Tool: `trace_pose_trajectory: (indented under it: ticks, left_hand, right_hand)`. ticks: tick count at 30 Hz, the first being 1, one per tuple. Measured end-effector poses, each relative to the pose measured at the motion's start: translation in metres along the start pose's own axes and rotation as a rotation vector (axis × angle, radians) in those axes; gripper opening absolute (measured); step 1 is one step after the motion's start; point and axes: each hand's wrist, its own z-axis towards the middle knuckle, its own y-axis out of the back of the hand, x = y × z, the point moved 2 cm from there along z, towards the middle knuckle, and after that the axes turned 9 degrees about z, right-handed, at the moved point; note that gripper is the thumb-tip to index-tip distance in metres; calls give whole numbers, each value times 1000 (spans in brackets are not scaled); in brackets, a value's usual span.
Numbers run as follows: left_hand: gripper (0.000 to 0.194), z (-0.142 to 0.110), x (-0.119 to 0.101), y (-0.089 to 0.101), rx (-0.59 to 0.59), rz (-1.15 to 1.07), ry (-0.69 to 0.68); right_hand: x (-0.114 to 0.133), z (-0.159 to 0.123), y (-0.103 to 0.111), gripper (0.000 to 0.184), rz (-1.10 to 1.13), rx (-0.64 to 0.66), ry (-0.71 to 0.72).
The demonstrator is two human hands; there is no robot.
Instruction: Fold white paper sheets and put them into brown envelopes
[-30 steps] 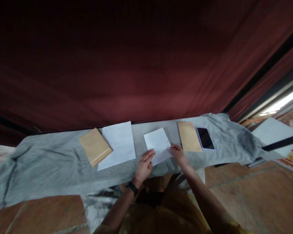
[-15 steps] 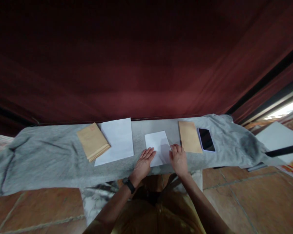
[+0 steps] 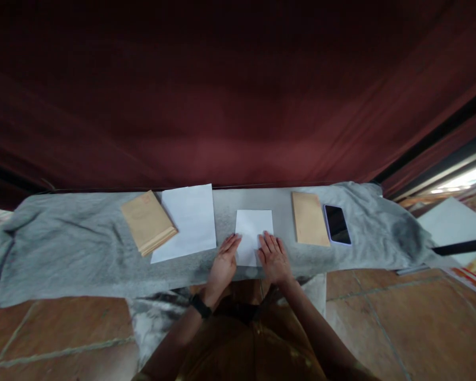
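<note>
A small white sheet of paper (image 3: 249, 225), apparently folded, lies on the grey cloth right in front of me. My left hand (image 3: 224, 259) rests along its left edge, fingers stretched out and nothing gripped. On its lower right part my right hand (image 3: 275, 257) lies flat with the fingers slightly spread. To the right of the paper is a single brown envelope (image 3: 311, 219). Left of it are larger white sheets (image 3: 192, 222), partly covered by a stack of brown envelopes (image 3: 148, 219).
A phone (image 3: 337, 225) with a dark screen lies just right of the single envelope. The grey cloth (image 3: 75, 238) covers a narrow surface. A dark red curtain-like backdrop (image 3: 238, 132) rises behind it. Brown tiles (image 3: 420, 317) form the floor.
My right hand has gone from curled at the paper's right edge to flat on top of it. The paper now sits straighter. My left hand has shifted slightly left and down.
</note>
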Motion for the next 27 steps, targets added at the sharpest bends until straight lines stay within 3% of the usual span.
trace_pose_trajectory:
  ticks: [2,6,11,15,20,23,27]
  left_hand:
    - [61,-5,-19,-3,-53,72,31]
    - [55,-10,-45,-20,-20,233,84]
    - [60,-12,-34,-29,23,339,111]
    - [60,-16,-22,-23,19,363,142]
    - [59,-20,-23,-14,-7,364,196]
    - [59,-8,-31,-14,-33,337,195]
    - [60,34,-41,-24,8,290,66]
  right_hand:
    - [6,3,-1,49,20,4,-26]
    - [17,6,-9,51,64,41,-12]
    - [4,3,-13,55,-19,-13,-44]
    - [-14,-3,-11,59,-64,-42,-75]
    - [-27,-11,-7,58,-57,-49,-107]
    - [-25,-3,-5,57,3,-65,-134]
    - [-14,32,-5,56,129,-58,-91]
